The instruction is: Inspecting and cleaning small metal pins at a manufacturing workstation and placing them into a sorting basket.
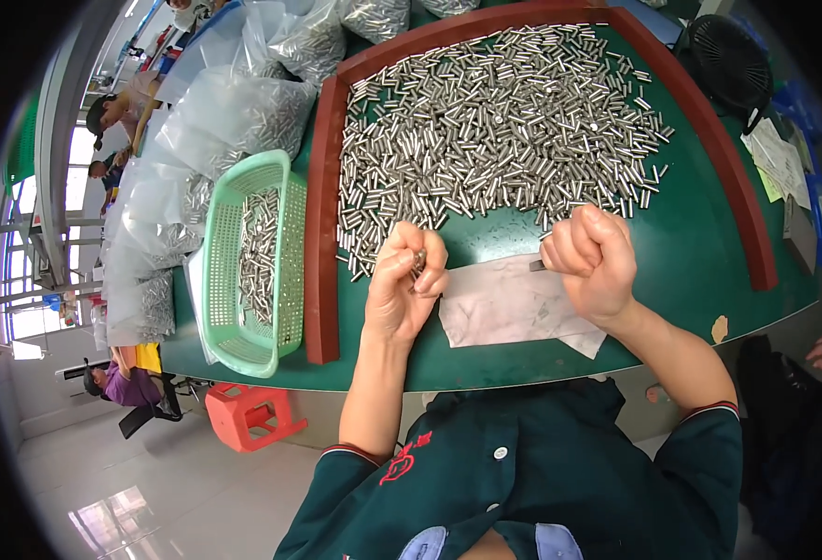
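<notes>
Head view. Your left hand (394,285) is curled closed around a few small metal pins (418,265), their ends peeking out between the fingers, near the left edge of a pale cloth (500,303). Your right hand (595,266) is clenched in a fist over the cloth's right part. A short grey piece (537,266) shows at its fingertips; cannot tell if you grip it, nor what the palm hides.

Main lot of pins: a broad loose heap (495,131) just beyond both hands, spread on the green table (682,257). A dark red frame (323,224) borders it left, far side and right; the near side is open. Cloth lies flat, rumpled, between you and the heap.

Left of the frame: a light green basket (292,243), more pins inside. Beyond it, clear plastic bags (234,121) of metal pieces. Far right, a black fan (728,61) near some papers (777,161).
</notes>
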Demonstrator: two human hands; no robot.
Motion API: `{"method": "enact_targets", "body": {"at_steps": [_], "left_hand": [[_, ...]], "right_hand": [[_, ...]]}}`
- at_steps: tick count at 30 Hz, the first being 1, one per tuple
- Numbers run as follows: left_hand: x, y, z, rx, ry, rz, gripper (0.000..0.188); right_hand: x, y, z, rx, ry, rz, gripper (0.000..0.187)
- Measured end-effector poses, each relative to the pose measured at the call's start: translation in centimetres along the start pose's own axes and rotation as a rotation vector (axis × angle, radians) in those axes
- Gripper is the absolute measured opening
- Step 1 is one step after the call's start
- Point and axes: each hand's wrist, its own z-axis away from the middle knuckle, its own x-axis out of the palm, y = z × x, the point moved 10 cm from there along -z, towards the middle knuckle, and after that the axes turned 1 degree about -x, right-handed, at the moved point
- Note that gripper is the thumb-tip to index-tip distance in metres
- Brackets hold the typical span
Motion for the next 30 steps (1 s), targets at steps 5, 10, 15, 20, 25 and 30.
{"method": "enact_targets", "body": {"at_steps": [5,10,15,20,25,30], "left_hand": [[-1.1,-1.4,-0.3,-0.158,0.164,0.166,0.013],[0.1,3.4,-0.7,0.115,0.333,-1.077,0.022],[2.2,4.2,-1.1,0.352,0.352,-1.849,0.006],[2.0,2.7,-1.7,0.363,0.344,-2.058,0.01],[2.5,2.4,-1.9,0.401,0.355,-2.101,0.007],[1.9,2.4,-1.9,0.365,0.333,-2.117,0.008]], "right_hand": [[-0.1,0.0,-0.1,0.009,-0.004,0.03,0.042],[-0.7,0.1,-0.2,0.033,0.026,0.017,0.042],[-0.6,0.3,-0.3,0.045,0.04,0.004,0.042],[-1.2,0.3,-0.4,0.052,0.081,0.005,0.042],[-1.6,-0.1,-0.6,0.05,0.094,0.01,0.041],[-1.5,-0.4,-0.8,0.039,0.084,0.004,0.042]]}}
